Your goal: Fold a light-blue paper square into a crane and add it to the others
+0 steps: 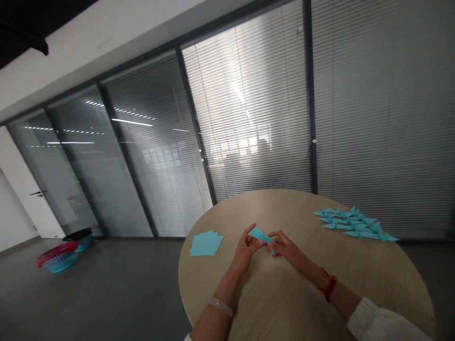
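Note:
A small folded piece of light blue paper [260,234] is held between both hands just above the round wooden table [284,303]. My left hand [246,249] pinches its left end with thumb and fingers closed on it. My right hand [284,246] grips the right end, fingers curled around the paper. A clear bangle sits on my left wrist and a red string on my right wrist.
A small stack of flat blue paper sheets [206,243] lies at the table's left edge. Several folded blue paper cranes [353,223] lie at the far right. Glass walls with blinds stand behind. Plastic baskets [59,258] sit on the grey floor at left.

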Demonstrator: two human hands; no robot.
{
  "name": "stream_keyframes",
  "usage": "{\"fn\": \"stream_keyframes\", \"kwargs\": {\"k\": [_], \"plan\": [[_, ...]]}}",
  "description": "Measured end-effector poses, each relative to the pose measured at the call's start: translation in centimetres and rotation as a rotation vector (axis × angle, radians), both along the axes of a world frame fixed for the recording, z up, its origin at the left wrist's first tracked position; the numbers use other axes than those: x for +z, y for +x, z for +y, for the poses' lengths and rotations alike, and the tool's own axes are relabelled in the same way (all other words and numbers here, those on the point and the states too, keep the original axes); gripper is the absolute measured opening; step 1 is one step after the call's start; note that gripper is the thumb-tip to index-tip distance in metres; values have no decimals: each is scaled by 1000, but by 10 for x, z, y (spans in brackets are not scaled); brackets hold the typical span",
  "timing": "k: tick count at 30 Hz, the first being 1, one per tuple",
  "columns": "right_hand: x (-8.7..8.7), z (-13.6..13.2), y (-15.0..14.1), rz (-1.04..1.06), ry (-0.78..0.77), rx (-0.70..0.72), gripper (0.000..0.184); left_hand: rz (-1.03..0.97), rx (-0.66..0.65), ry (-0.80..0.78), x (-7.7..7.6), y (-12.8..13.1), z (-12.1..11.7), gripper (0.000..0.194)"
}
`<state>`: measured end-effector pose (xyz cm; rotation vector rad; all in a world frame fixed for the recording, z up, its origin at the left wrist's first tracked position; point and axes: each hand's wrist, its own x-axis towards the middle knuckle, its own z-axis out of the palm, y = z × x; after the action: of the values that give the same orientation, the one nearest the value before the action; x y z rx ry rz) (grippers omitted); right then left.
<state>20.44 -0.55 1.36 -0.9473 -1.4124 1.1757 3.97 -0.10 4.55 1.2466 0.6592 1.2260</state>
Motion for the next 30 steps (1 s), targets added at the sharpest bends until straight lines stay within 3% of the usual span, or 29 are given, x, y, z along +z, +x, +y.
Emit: {"fn": "stream_keyframes", "kwargs": {"k": [7, 14, 24, 30], "plan": [[6, 0, 4, 11, -73, -55, 52, -69, -4, -9, 7, 3, -8, 65], [10, -2, 10, 23, 25, -131, 40, -63, -59, -69, 3, -1, -3, 60], [4, 4, 14, -12, 19, -172, 36, -51, -94, -78, 3, -4, -2, 56], [5, 4, 18, -151, 89, -260, 34, -1, -84, -73, 2, -3, -1, 48]]}}
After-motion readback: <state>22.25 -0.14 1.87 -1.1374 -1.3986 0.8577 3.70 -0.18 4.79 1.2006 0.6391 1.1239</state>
